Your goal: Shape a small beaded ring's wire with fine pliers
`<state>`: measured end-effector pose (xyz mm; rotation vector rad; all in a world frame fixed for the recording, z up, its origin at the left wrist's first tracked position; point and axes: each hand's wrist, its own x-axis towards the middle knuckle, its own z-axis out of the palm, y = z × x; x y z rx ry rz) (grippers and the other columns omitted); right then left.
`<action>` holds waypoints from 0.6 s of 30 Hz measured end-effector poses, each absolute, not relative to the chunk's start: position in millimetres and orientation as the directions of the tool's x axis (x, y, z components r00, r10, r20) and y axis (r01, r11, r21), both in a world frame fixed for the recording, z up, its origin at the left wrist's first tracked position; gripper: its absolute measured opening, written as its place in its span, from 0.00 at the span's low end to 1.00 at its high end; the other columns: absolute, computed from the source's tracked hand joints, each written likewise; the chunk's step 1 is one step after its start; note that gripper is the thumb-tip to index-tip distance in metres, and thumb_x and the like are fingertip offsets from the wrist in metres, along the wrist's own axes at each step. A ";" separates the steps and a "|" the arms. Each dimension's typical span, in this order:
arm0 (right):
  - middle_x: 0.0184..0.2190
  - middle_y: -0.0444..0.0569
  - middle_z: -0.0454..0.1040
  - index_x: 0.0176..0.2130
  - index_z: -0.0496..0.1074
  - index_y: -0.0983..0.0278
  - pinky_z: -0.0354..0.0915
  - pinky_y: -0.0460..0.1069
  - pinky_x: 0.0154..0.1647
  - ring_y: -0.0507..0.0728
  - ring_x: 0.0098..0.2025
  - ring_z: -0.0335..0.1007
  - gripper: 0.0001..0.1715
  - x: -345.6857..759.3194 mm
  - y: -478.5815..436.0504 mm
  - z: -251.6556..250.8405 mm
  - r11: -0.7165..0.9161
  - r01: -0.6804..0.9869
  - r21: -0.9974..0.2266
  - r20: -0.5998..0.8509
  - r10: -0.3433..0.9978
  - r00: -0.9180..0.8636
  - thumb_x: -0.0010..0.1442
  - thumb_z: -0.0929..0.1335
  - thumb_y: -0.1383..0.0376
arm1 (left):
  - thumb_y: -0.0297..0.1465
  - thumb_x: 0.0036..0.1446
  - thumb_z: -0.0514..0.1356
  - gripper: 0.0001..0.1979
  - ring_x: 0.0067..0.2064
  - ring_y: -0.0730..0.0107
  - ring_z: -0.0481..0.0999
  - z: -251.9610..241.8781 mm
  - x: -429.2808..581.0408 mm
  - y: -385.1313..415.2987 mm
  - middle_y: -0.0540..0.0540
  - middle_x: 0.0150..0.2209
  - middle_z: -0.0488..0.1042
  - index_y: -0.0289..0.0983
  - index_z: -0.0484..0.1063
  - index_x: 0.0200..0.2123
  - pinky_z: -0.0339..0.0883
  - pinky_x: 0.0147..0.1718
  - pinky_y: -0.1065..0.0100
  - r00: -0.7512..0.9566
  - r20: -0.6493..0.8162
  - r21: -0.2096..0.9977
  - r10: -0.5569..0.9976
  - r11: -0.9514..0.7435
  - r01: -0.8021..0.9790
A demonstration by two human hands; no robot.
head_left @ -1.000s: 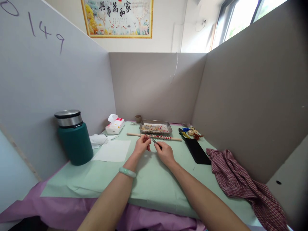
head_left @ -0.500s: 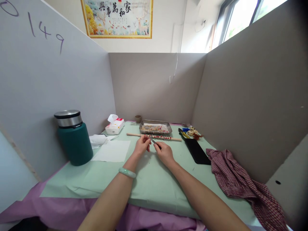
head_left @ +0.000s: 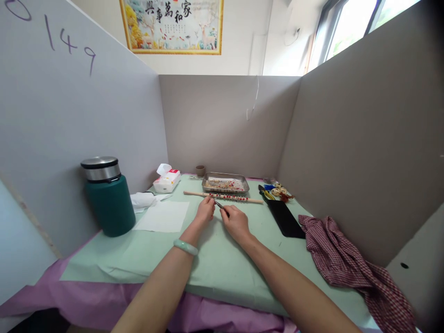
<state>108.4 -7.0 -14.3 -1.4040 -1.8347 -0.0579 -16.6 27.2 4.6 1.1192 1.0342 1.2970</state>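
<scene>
My right hand [head_left: 236,223] is closed around a slim, dark metal tool with a pointed tip [head_left: 218,203]; whether it is tweezers or fine pliers cannot be made out. The tip points up and left, meeting the fingers of my left hand [head_left: 206,210]. Those fingers are pinched together, and whatever lies between them is too small to name. A pale green bangle [head_left: 185,246] circles my left wrist. Just beyond both hands lies a light wooden stick [head_left: 192,193] carrying a row of red and silvery beaded pieces [head_left: 232,198].
Behind the stick is a metal tray [head_left: 225,175] of small beads. At left stand a green bottle [head_left: 110,203] and tissue pack [head_left: 167,180], with white paper [head_left: 166,216] nearby. A black pad [head_left: 286,218], yellow-handled tool [head_left: 268,194] and checked cloth [head_left: 342,259] lie right.
My left fingers have curled in closer together around the tool's tip. My right hand has shifted slightly left, still holding the tool. The whole view has moved a little.
</scene>
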 end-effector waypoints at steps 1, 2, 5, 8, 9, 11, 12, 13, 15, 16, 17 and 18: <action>0.31 0.46 0.73 0.35 0.74 0.60 0.55 0.45 0.32 0.52 0.34 0.68 0.14 108.4 -7.4 -14.5 0.380 0.830 -0.409 0.613 0.788 -0.059 0.61 0.61 0.61 | 0.35 0.54 0.55 0.13 0.14 0.83 0.45 5.3 -18.0 26.5 0.59 0.16 0.50 0.39 0.52 0.25 0.36 0.14 0.76 0.048 0.027 0.981 0.998 -0.017 -0.192; 0.31 0.46 0.73 0.36 0.74 0.60 0.55 0.45 0.32 0.53 0.34 0.68 0.14 108.6 -7.5 -14.8 0.383 0.830 -0.405 0.613 0.787 -0.065 0.61 0.61 0.61 | 0.35 0.54 0.55 0.13 0.14 0.83 0.44 6.3 -19.8 25.7 0.59 0.17 0.49 0.39 0.52 0.25 0.35 0.14 0.76 0.076 0.010 0.979 0.997 0.006 -0.203; 0.31 0.46 0.73 0.36 0.74 0.60 0.55 0.45 0.33 0.53 0.33 0.68 0.14 110.7 -6.8 -15.4 0.406 0.815 -0.413 0.610 0.788 -0.083 0.61 0.61 0.60 | 0.35 0.54 0.55 0.13 0.15 0.83 0.44 9.3 -26.1 24.1 0.59 0.17 0.48 0.39 0.52 0.25 0.35 0.14 0.77 0.190 -0.024 0.966 0.981 0.072 -0.249; 0.31 0.46 0.73 0.36 0.74 0.60 0.56 0.45 0.32 0.53 0.33 0.68 0.15 113.1 -5.5 -15.1 0.427 0.791 -0.439 0.604 0.791 -0.092 0.61 0.61 0.60 | 0.36 0.54 0.56 0.14 0.15 0.84 0.43 10.5 -29.8 24.4 0.59 0.17 0.46 0.39 0.51 0.25 0.35 0.14 0.77 0.268 -0.020 0.953 0.963 0.100 -0.287; 0.30 0.46 0.73 0.36 0.74 0.60 0.56 0.45 0.32 0.53 0.33 0.67 0.15 113.7 -5.1 -14.8 0.430 0.784 -0.447 0.603 0.793 -0.091 0.61 0.61 0.60 | 0.36 0.54 0.56 0.15 0.15 0.84 0.43 10.6 -29.9 24.7 0.59 0.17 0.47 0.39 0.51 0.25 0.35 0.14 0.77 0.276 -0.018 0.952 0.961 0.100 -0.289; 0.30 0.46 0.73 0.36 0.74 0.60 0.56 0.45 0.32 0.53 0.33 0.67 0.15 114.7 -4.1 -14.0 0.431 0.772 -0.468 0.598 0.797 -0.083 0.61 0.60 0.59 | 0.37 0.54 0.56 0.15 0.15 0.83 0.43 10.4 -29.1 25.3 0.59 0.17 0.48 0.39 0.51 0.25 0.35 0.14 0.77 0.264 -0.010 0.956 0.964 0.087 -0.280; 0.30 0.46 0.73 0.36 0.75 0.61 0.56 0.45 0.32 0.53 0.33 0.67 0.15 115.0 -3.5 -13.6 0.429 0.764 -0.481 0.593 0.801 -0.076 0.61 0.60 0.59 | 0.37 0.55 0.56 0.13 0.15 0.83 0.44 10.2 -28.4 25.5 0.59 0.17 0.49 0.39 0.53 0.26 0.36 0.14 0.77 0.255 -0.002 0.957 0.967 0.076 -0.279; 0.30 0.46 0.74 0.35 0.75 0.61 0.56 0.45 0.33 0.53 0.33 0.68 0.16 115.4 -2.8 -13.3 0.427 0.755 -0.497 0.588 0.806 -0.068 0.61 0.60 0.59 | 0.37 0.55 0.55 0.11 0.15 0.83 0.44 10.0 -27.8 25.8 0.59 0.17 0.50 0.39 0.55 0.28 0.37 0.14 0.77 0.251 0.011 0.958 0.968 0.062 -0.281; 0.30 0.46 0.74 0.35 0.75 0.61 0.57 0.45 0.33 0.53 0.33 0.68 0.16 116.0 -1.3 -13.3 0.425 0.733 -0.531 0.578 0.814 -0.054 0.61 0.60 0.58 | 0.35 0.55 0.55 0.08 0.15 0.82 0.45 9.3 -27.3 26.5 0.58 0.18 0.53 0.39 0.58 0.33 0.39 0.14 0.77 0.267 0.052 0.954 0.962 0.032 -0.300; 0.30 0.46 0.74 0.34 0.75 0.61 0.57 0.45 0.34 0.53 0.33 0.68 0.17 116.2 -0.5 -13.5 0.425 0.722 -0.546 0.571 0.819 -0.050 0.61 0.60 0.58 | 0.34 0.54 0.56 0.07 0.15 0.83 0.46 8.7 -27.4 27.1 0.58 0.18 0.54 0.39 0.59 0.35 0.40 0.14 0.77 0.280 0.072 0.950 0.957 0.019 -0.310; 0.30 0.46 0.74 0.34 0.75 0.61 0.58 0.45 0.34 0.54 0.33 0.68 0.17 116.5 0.2 -14.0 0.424 0.713 -0.559 0.564 0.824 -0.049 0.60 0.60 0.58 | 0.33 0.53 0.56 0.07 0.15 0.83 0.46 8.0 -27.6 27.7 0.58 0.19 0.56 0.39 0.60 0.35 0.41 0.14 0.77 0.287 0.084 0.948 0.954 0.012 -0.318; 0.30 0.46 0.74 0.33 0.75 0.61 0.58 0.45 0.34 0.54 0.33 0.68 0.17 116.6 0.8 -14.6 0.421 0.707 -0.568 0.556 0.830 -0.048 0.60 0.60 0.58 | 0.32 0.53 0.56 0.07 0.15 0.83 0.47 7.3 -27.9 28.5 0.57 0.19 0.56 0.39 0.60 0.35 0.41 0.14 0.77 0.286 0.086 0.947 0.954 0.011 -0.322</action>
